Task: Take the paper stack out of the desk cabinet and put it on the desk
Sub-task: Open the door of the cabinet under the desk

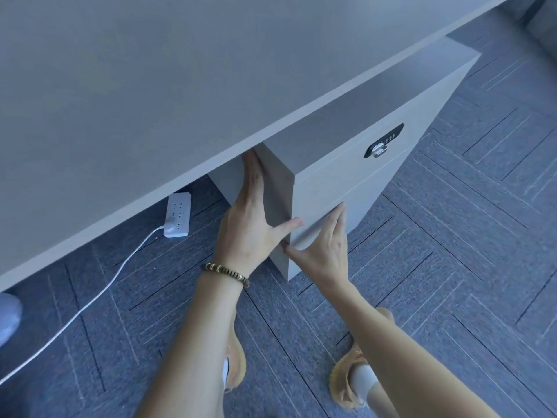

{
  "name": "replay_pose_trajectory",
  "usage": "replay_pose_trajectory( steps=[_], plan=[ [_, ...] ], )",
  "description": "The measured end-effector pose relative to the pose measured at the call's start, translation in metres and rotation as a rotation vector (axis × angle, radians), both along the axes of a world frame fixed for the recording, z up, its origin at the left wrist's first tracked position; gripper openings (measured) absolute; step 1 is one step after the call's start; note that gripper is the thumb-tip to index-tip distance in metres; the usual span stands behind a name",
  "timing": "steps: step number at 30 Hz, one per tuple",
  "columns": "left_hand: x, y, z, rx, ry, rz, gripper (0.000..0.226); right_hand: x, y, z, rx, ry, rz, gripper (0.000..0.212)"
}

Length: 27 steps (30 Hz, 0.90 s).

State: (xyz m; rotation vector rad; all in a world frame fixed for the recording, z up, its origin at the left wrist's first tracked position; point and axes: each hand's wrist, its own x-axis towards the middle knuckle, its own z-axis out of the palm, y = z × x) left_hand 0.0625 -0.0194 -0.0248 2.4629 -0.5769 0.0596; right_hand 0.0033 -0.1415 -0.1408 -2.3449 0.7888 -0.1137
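Left hand (250, 224) flat against the side panel of the desk cabinet (340, 188) under the tabletop (150, 86), fingers (253, 173) straight and together, thumb hooked over the front corner. Right hand (322, 251) at the lower drawer front, fingers (336, 218) extended along its edge, clamped on nothing. Paper stack not in sight; drawers closed.

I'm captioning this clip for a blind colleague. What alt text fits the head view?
Both hands work at a closed grey cabinet under a grey desk: left hand flat against its side, right hand fingering a drawer edge. A white power strip lies on blue carpet.
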Motion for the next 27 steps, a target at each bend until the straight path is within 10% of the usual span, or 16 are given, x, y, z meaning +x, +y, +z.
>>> replay_pose_trajectory(
  steps=[27],
  plan=[
    [-0.006, -0.008, -0.009, -0.168, 0.099, 0.022, 0.130, -0.099, -0.068, 0.005, -0.025, 0.010, 0.194, 0.125]
  ],
)
